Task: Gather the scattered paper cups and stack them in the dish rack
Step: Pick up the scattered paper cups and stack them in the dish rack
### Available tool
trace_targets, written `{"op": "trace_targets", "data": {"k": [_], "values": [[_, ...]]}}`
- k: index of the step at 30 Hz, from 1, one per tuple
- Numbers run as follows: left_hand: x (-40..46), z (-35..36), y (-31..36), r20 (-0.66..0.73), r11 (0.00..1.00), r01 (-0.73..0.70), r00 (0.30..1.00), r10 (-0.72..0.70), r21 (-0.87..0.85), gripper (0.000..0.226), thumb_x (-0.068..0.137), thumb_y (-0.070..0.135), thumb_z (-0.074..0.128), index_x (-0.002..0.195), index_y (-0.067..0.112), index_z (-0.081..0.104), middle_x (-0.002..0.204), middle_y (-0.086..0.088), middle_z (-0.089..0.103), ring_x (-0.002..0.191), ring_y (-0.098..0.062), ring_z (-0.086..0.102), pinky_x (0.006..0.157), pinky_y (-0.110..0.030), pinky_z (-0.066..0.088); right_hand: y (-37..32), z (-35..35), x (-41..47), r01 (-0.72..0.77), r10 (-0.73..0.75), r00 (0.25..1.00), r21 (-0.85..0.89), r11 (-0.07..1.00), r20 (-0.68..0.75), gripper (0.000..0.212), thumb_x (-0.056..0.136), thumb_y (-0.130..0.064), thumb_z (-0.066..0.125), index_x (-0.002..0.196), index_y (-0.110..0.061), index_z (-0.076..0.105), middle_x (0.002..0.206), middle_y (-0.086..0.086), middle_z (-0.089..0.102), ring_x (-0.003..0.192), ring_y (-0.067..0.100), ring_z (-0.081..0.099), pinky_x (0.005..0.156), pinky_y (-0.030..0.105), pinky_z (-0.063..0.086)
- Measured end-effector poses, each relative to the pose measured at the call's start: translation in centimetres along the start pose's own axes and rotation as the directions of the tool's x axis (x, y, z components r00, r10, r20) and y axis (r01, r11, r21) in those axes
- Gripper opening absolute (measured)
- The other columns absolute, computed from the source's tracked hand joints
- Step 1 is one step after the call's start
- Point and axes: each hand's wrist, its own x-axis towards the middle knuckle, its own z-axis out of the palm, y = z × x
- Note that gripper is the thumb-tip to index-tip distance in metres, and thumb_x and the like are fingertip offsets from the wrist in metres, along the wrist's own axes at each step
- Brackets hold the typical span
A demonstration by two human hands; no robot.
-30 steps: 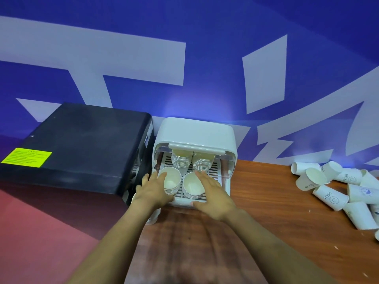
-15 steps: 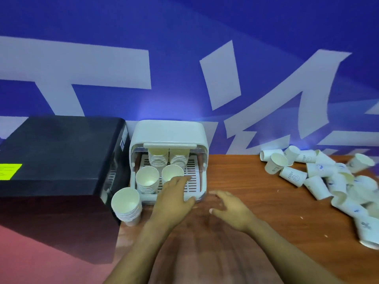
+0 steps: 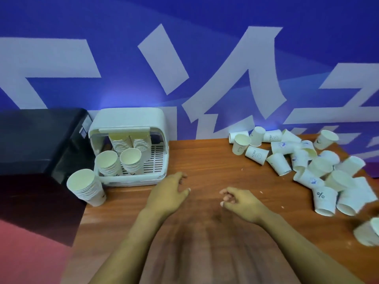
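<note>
Left hand (image 3: 168, 193) and right hand (image 3: 240, 199) hovered empty, fingers loose, right of dish rack (image 3: 127, 128). Loose paper cups (image 3: 307, 169) lay far right of it; best nest several before carrying.

There is only one view, from a wide-angle camera worn on the person's head. It looks forward and down, over both forearms, onto the brown table (image 3: 205, 160). The left hand (image 3: 168, 194) and the right hand (image 3: 240, 201) appear low in the middle, quite near to the lens. The dish rack (image 3: 131, 128) stands farther away at the left, the scattered paper cups (image 3: 307, 160) lie at the right, and the blue wall (image 3: 205, 27) with white shapes fills the upper half. Straight lines bend near the edges, and the lower part is blurred. No second view shares this scene.
</note>
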Motion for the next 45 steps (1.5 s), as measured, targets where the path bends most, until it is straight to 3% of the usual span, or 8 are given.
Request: {"op": "trace_targets", "data": {"k": [12, 16, 20, 24, 31, 36, 41, 45], "values": [[-2.1, 15.3, 14.8, 0.236, 0.999, 0.000, 0.972, -0.010, 0.041, 0.038, 0.087, 0.039, 0.058, 0.124, 0.033, 0.051, 0.115, 0.010, 0.059, 0.107, -0.017, 0.058, 0.088, -0.030, 0.046, 16.9, -7.4, -8.4, -0.060, 0.061, 0.998, 0.039, 0.997, -0.017, 0.031, 0.086, -0.028, 0.066, 0.116, -0.023, 0.060, 0.105, -0.001, 0.064, 0.086, 0.008, 0.057, 0.070, 0.008, 0.037], [-1.0, 15.4, 15.1, 0.231, 0.997, 0.024, 0.972, -0.040, 0.073, 0.039, 0.088, 0.038, 0.059, 0.125, 0.029, 0.052, 0.117, 0.005, 0.061, 0.107, -0.019, 0.059, 0.091, -0.033, 0.047, 18.4, -8.3, -8.8, -0.064, 0.066, 0.997, 0.054, 0.996, -0.038, 0.030, 0.087, -0.029, 0.066, 0.116, -0.025, 0.060, 0.105, -0.003, 0.064, 0.092, 0.009, 0.058, 0.078, 0.016, 0.043], [0.5, 16.0, 15.1, 0.257, 0.996, 0.043, 0.965, -0.060, 0.074, 0.040, 0.089, 0.038, 0.059, 0.127, 0.027, 0.051, 0.117, 0.005, 0.060, 0.106, -0.019, 0.058, 0.090, -0.031, 0.047, 19.9, -8.7, -9.8, -0.083, 0.082, 0.995, 0.000, 0.997, -0.048, 0.011, 0.085, -0.027, 0.066, 0.089, -0.032, 0.057, 0.093, -0.006, 0.065, 0.088, 0.012, 0.062, 0.079, 0.027, 0.048], [2.4, 18.2, 17.4, 0.297, 0.999, 0.041, 0.954, -0.045, 0.019, 0.040, 0.088, 0.037, 0.061, 0.125, 0.029, 0.050, 0.109, 0.010, 0.056, 0.099, -0.018, 0.058, 0.091, -0.032, 0.047, 22.5, -9.6, -10.8, -0.130, 0.128, 0.990, -0.027, 0.991, -0.059, 0.010, 0.082, -0.030, 0.066, 0.087, -0.027, 0.058, 0.093, -0.005, 0.063, 0.086, 0.011, 0.061, 0.081, 0.034, 0.051], [4.2, 21.1, 21.9, 0.311, 0.994, 0.084, 0.945, -0.103, 0.073, 0.043, 0.089, 0.038, 0.059, 0.130, 0.030, 0.047, 0.122, 0.005, 0.055, 0.108, -0.016, 0.055, 0.089, -0.030, 0.045, 26.8, -14.1, -9.6, -0.121, 0.120, 0.993, -0.047, 0.992, -0.024, 0.023, 0.078, -0.036, 0.068, 0.097, -0.027, 0.060, 0.099, -0.008, 0.065, 0.090, 0.010, 0.061, 0.086, 0.040, 0.052], [7.1, 24.2, 26.2, 0.228, 0.985, 0.149, 0.960, -0.165, 0.084, 0.047, 0.088, 0.036, 0.061, 0.132, 0.025, 0.047, 0.125, -0.002, 0.055, 0.112, -0.021, 0.054, 0.096, -0.040, 0.046, 30.8, -18.6, -8.9, -0.072, 0.085, 0.995, -0.243, 0.967, 0.042, 0.063, 0.074, -0.054, 0.071, 0.130, -0.035, 0.048, 0.127, -0.010, 0.054, 0.112, 0.012, 0.053, 0.094, 0.033, 0.046], [9.4, 30.4, 31.9, 0.264, 0.988, 0.090, 0.957, -0.121, 0.128, 0.053, 0.088, 0.035, 0.060, 0.137, 0.025, 0.042, 0.133, -0.005, 0.048, 0.122, -0.023, 0.047, 0.100, -0.037, 0.041, 35.9, -21.8, -10.2, 0.066, -0.025, 0.990, -0.295, 0.953, 0.140, 0.075, 0.064, -0.065, 0.071, 0.130, -0.039, 0.046, 0.127, -0.013, 0.054, 0.116, 0.011, 0.052, 0.095, 0.031, 0.045], [10.5, 34.9, 34.6, 0.280, 0.977, 0.102, 0.948, -0.152, 0.185, 0.060, 0.087, 0.034, 0.060, 0.141, 0.025, 0.035, 0.138, -0.007, 0.042, 0.124, -0.030, 0.044, 0.102, -0.041, 0.039, 39.9, -23.4, -11.7, 0.208, -0.116, 0.969, -0.472, 0.857, 0.217, 0.086, 0.066, -0.063, 0.070, 0.141, -0.041, 0.033, 0.148, -0.009, 0.030, 0.133, 0.018, 0.033, 0.105, 0.036, 0.032]]}}
